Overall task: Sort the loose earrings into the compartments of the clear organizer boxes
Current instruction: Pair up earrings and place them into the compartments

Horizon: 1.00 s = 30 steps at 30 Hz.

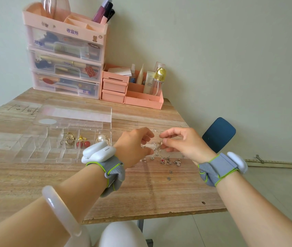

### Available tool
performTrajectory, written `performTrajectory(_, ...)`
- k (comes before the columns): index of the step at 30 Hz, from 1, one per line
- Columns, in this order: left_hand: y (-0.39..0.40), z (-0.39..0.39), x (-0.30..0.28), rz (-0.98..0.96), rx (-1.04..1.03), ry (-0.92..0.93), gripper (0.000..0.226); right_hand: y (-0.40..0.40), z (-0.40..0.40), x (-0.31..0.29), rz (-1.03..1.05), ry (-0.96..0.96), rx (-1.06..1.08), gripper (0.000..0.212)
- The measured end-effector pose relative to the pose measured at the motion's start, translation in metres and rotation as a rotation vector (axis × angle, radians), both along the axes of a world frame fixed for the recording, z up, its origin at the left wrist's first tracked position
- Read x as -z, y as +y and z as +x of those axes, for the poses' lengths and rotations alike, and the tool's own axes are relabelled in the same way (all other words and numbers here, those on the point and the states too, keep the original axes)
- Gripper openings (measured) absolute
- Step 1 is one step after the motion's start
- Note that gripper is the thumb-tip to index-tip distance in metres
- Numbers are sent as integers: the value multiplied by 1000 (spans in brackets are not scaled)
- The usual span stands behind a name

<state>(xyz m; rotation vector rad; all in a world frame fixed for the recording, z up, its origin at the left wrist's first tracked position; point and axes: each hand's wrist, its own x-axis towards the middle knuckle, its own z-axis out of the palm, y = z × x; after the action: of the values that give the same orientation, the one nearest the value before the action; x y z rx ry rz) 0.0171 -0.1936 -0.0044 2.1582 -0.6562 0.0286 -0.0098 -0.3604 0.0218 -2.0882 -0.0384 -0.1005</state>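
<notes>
- Separating one tiny earring from a small clear plastic backing piece (149, 146) — that's the step I'm on, I think; both hands are raised just above the wooden counter (141, 196), working together.
- My left hand (135, 145) has fingers curled round the clear piece, gripping it from the left side.
- My right hand (182, 142) pinches a thin metal earring w/ small sparkly end (161, 142) btwn thumb and forefinger; other fingers curled under. Too small to tell exactly what shape it is.
- Hands nearly touch at the fingertips; the earring sits right btwn them.
- Loose pile of small studs, some red, some glittery (168, 161), lies on the counter just below and beside my right hand; a few strays sit nearer me.
- Clear plastic organizer box w/ open lid (40, 150) sits to the left of my left hand, near but not touching.
- Already in its compartments: gold hoop earrings (69, 139), red bead earrings w/ gold tops (82, 142), pearl earring w/ gold hoop (102, 138). Many compartments look unfilled.
- So task is early on, prob: most small studs not yet sorted.
- Next move calls for: freeing the earring, then carrying it left across to a free compartment. Needs a firm pinch — piece is tiny, easy to drop.
</notes>
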Motion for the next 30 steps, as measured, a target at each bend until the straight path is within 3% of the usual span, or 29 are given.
performTrajectory(10, -11, -4, 1, -164, -28, 72, 45, 7, -2, -6, 370, 71, -15, 11)
performTrajectory(17, -9, 1, -10, -228, -95, 36, 10, 2, 0, -8, 454, 60, -31, 9)
performTrajectory(20, -4, 5, -12, -275, -117, 21, 9, -1, 3, -7, 456, 52, -22, 7)
performTrajectory(26, 11, 13, -21, -273, -173, -25, 1, -13, 13, 4, 236, 6, 125, 9)
performTrajectory(30, 19, 16, -20, -226, -197, -37, 4, -16, 19, 15, -164, -59, 134, 1)
